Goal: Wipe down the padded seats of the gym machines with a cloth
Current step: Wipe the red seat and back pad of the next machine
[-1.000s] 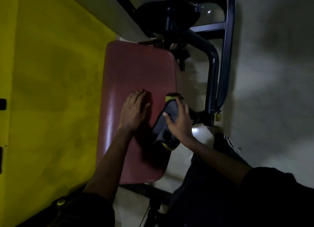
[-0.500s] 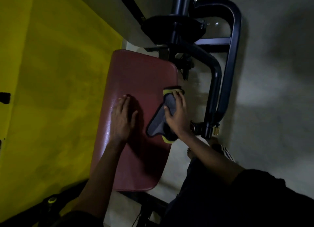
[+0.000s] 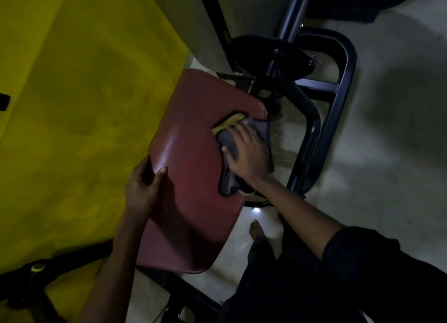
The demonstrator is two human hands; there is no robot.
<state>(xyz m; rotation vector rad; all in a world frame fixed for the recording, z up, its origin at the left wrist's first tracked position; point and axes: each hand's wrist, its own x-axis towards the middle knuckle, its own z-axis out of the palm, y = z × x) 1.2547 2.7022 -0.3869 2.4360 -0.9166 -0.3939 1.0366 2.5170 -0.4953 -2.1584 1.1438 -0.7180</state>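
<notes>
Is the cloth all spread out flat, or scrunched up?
Scrunched up. The grey cloth lies bunched in folds under the right hand on the red seat, one yellow edge poking out.

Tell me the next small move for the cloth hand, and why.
Probably sweep the cloth leftward across the seat. The right hand presses it flat at the seat's right edge, near the far corner, while the left hand grips the left edge; the middle between them lies bare.

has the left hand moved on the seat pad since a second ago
Yes. The left hand has slid off the middle of the red seat pad to its edge by the yellow wall, fingers now curled over that edge.
</notes>
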